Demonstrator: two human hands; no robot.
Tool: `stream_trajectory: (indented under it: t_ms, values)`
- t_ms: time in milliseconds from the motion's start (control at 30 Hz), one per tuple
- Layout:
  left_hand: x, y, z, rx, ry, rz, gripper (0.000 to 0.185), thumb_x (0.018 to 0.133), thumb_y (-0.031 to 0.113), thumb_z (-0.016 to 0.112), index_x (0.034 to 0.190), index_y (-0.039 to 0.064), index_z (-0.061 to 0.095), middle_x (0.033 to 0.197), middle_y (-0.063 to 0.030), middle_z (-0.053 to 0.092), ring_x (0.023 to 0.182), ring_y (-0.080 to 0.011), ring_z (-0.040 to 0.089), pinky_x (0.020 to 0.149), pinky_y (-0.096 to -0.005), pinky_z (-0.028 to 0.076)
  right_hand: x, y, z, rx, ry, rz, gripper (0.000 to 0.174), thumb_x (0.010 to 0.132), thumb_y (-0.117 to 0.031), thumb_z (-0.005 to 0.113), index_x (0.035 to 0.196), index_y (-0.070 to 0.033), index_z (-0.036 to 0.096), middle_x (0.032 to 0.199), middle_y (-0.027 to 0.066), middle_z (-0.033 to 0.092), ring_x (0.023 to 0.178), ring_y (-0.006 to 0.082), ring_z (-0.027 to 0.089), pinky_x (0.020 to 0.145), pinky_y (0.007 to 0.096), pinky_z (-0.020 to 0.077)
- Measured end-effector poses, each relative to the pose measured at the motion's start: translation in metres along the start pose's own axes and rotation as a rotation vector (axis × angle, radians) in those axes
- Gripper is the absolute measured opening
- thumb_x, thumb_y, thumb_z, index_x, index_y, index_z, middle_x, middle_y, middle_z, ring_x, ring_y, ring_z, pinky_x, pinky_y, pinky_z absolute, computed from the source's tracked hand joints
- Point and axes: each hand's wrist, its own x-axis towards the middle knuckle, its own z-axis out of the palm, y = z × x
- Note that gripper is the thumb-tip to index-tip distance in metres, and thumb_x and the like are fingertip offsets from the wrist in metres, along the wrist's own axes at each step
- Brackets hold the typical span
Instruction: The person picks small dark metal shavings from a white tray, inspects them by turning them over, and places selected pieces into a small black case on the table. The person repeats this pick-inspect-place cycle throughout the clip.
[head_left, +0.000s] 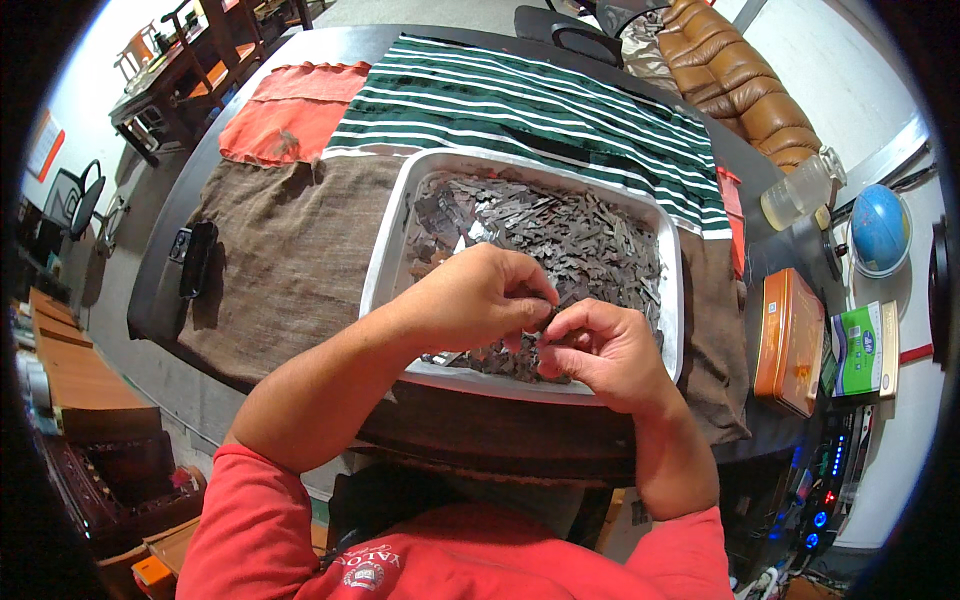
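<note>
A white rimmed tray lies in front of me, heaped with thin, flat grey strips that look like metal scraps. Over its near part, my left hand and my right hand meet fingertip to fingertip. Between them is a small dark piece, pinched by thumb and fingers of both hands and mostly covered by them. Below the hands, more scraps fill the near side of the tray. Larger, shinier flakes gather towards its upper left.
Brown cloth, green striped cloth and coral cloth cover the dark table. A black case lies at left. An orange tin, a tissue pack, a plastic jug and a globe stand at right.
</note>
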Motion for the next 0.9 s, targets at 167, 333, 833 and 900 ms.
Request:
stream_trajectory:
  t_ms: [167, 333, 833, 900]
  values:
    - [0.0, -0.01, 0.016, -0.284, 0.083, 0.085, 0.035, 0.1, 0.029, 0.065, 0.12, 0.0, 0.066, 0.095, -0.0018, 0.069, 0.081, -0.007, 0.062, 0.07, -0.0231, 0.049, 0.0, 0.004, -0.001, 0.164, 0.1, -0.088, 0.013, 0.091, 0.0, 0.073, 0.102, 0.0, 0.066, 0.09, 0.0064, 0.071, 0.082, 0.0134, 0.071, 0.074, 0.0272, 0.0592]
    - [-0.002, -0.023, 0.039, -0.512, -0.061, 0.095, 0.039, 0.107, 0.032, 0.051, 0.13, 0.002, 0.058, 0.106, -0.0033, 0.063, 0.096, -0.0096, 0.057, 0.088, -0.0279, 0.046, 0.002, 0.012, 0.004, 0.154, 0.207, -0.294, 0.015, 0.091, 0.0, 0.074, 0.103, 0.001, 0.066, 0.095, 0.0082, 0.072, 0.083, 0.0157, 0.072, 0.074, 0.0285, 0.0618]
    - [0.0, -0.029, 0.052, -0.945, 0.172, 0.057, 0.031, 0.11, 0.025, 0.039, 0.122, 0.0, 0.055, 0.125, -0.0172, 0.062, 0.117, -0.0256, 0.062, 0.102, -0.039, 0.05, 0.0, 0.01, 0.01, -0.256, 0.216, -0.384, 0.028, 0.09, -0.004, 0.075, 0.114, -0.001, 0.061, 0.122, 0.0112, 0.063, 0.097, 0.0155, 0.067, 0.082, 0.0292, 0.0572]
    - [0.0, -0.028, 0.048, -0.992, 0.155, 0.027, 0.03, 0.11, 0.026, 0.039, 0.12, 0.004, 0.055, 0.121, -0.0122, 0.064, 0.113, -0.0202, 0.063, 0.095, -0.0347, 0.05, 0.002, 0.004, 0.001, -0.379, 0.311, -0.506, 0.034, 0.086, -0.01, 0.081, 0.113, -0.001, 0.063, 0.114, 0.012, 0.066, 0.092, 0.014, 0.066, 0.077, 0.0272, 0.0551]
